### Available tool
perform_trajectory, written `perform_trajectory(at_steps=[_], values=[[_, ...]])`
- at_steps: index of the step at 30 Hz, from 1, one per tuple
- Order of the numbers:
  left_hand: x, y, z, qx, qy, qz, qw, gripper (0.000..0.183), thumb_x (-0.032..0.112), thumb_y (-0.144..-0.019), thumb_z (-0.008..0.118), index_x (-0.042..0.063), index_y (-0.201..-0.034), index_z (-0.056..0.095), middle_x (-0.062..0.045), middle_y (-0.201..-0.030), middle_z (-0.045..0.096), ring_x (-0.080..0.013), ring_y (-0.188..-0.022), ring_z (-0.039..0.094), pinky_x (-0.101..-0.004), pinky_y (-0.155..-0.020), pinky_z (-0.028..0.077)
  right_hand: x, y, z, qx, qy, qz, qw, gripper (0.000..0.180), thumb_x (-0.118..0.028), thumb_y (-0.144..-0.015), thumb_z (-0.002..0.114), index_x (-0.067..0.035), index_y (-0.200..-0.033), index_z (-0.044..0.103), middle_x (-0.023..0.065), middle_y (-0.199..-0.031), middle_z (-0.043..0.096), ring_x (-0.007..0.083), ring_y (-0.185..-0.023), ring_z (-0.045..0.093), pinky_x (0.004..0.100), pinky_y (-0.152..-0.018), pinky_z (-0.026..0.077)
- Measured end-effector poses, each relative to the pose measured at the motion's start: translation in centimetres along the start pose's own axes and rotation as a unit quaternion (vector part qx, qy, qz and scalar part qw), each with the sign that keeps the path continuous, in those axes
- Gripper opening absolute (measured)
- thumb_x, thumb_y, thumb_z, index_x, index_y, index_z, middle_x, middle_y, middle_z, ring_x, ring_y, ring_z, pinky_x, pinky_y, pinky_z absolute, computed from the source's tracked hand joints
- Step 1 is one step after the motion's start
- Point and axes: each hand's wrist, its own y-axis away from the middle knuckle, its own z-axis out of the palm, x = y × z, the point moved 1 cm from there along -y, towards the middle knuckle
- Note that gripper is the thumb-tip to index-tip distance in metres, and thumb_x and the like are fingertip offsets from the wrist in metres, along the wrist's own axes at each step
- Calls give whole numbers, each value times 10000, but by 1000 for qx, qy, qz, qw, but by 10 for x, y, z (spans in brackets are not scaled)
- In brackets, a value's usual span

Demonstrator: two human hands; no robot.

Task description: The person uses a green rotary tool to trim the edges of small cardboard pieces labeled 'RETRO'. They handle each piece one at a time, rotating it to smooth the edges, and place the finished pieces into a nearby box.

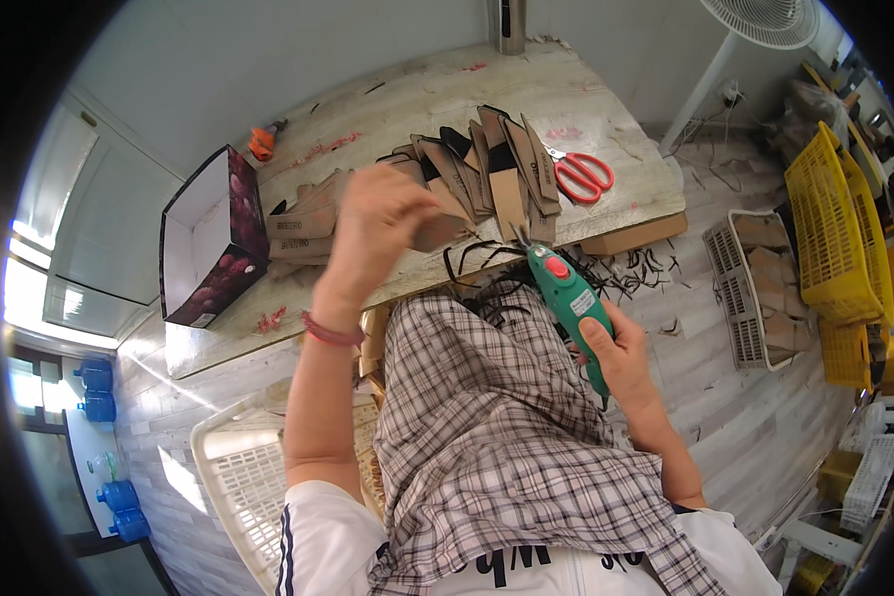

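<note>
My right hand (618, 346) is closed around green electric scissors (570, 298) with a red button, their blades pointing up toward the table's front edge. My left hand (387, 212), slightly blurred, is raised over the table and grips a small brown piece (438, 232), whose outline is partly hidden by the fingers. Behind it lies a fanned row of flat brown pieces (454, 175) with black parts and printed lettering. More such pieces (302, 227) are stacked at the left. Red-handled scissors (585, 177) lie at the right end of the row. Thin black strips (465, 262) hang at the table edge.
An open box (201, 231) stands on its side at the table's left, near an orange object (262, 143). Black scraps (641, 272) litter the floor. A white crate (723, 287) with brown pieces and yellow crates (827, 246) stand right; another basket (242, 477) is lower left.
</note>
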Motion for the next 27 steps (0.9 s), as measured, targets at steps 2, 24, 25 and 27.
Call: perform_trajectory(at_steps=[2, 24, 25, 27], values=[[-49, 4, -23, 9, 31, -147, 989, 60, 40, -769, 679, 22, -818, 710, -75, -777, 625, -224, -809, 569, -319, -773, 453, 5, 0, -3, 16, -4, 3, 1000, 359, -362, -917, 635, -17, -1012, 606, -8, -705, 552, 56, -594, 499, 224, -523, 415], [-36, 6, 100, 342, 423, -361, 758, 61, 78, -867, 655, 24, -874, 625, -12, -788, 622, -76, -654, 508, -225, -591, 407, 17, -8, 11, 27, 38, 3, 999, 389, -350, -923, 625, 12, -1064, 614, 1, -677, 556, 69, -552, 510, 228, -508, 424], [-15, 10, 92, 320, 443, -365, 754, 52, 72, -883, 641, 32, -857, 622, -8, -786, 626, -70, -643, 502, -221, -586, 405, 14, -11, 16, 31, 30, -3, 999, 393, -353, -923, 625, 12, -1069, 613, 0, -675, 554, 66, -550, 508, 228, -505, 421], [11, 24, 84, 297, 482, -363, 740, 64, 64, -898, 630, 38, -840, 621, 1, -782, 631, -66, -633, 498, -217, -585, 403, 9, -12, 22, 35, 32, -21, 999, 415, -369, -921, 629, 9, -1090, 606, -1, -666, 552, 61, -549, 504, 231, -497, 410]])
